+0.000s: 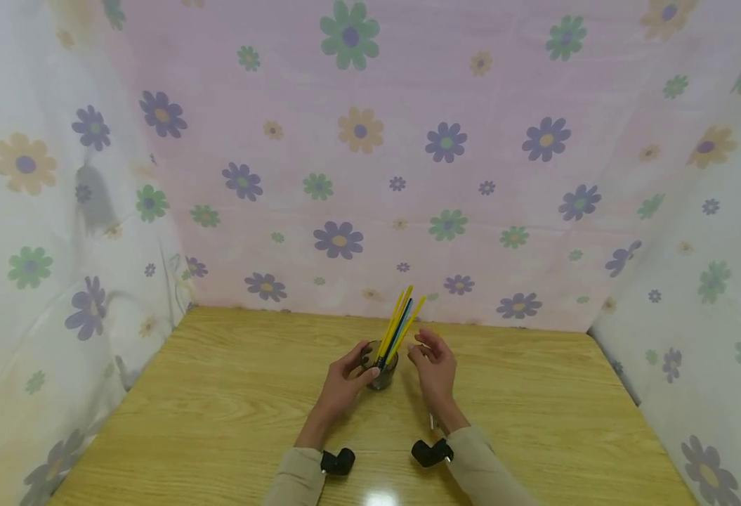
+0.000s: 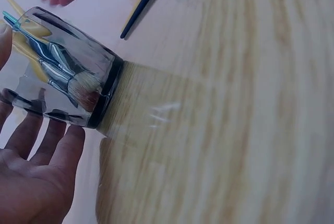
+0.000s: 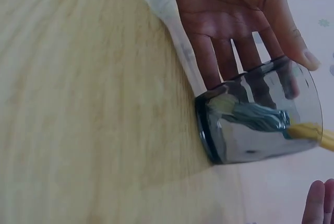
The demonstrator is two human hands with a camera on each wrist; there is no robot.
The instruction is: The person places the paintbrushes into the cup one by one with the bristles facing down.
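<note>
A smoky clear plastic cup (image 1: 381, 379) stands on the table, bristle ends of several paintbrushes (image 1: 398, 327) down inside it. Their yellow and blue handles lean out to the right above the rim. My left hand (image 1: 341, 383) holds the cup from the left, thumb near the front rim and fingers along the far side, as the right wrist view shows (image 3: 235, 25). Close beside the cup on the right is my right hand (image 1: 436, 369), its fingers loosely bent with nothing seen between them. Yellow and navy brush handles (image 2: 146, 4) show below the right hand in the left wrist view.
The wood-grain table (image 1: 231, 393) reaches back to a flowered cloth (image 1: 345, 176) hung behind it and along both sides. A small black device (image 1: 338, 462) is strapped at the left wrist, and another one (image 1: 431, 453) at the right.
</note>
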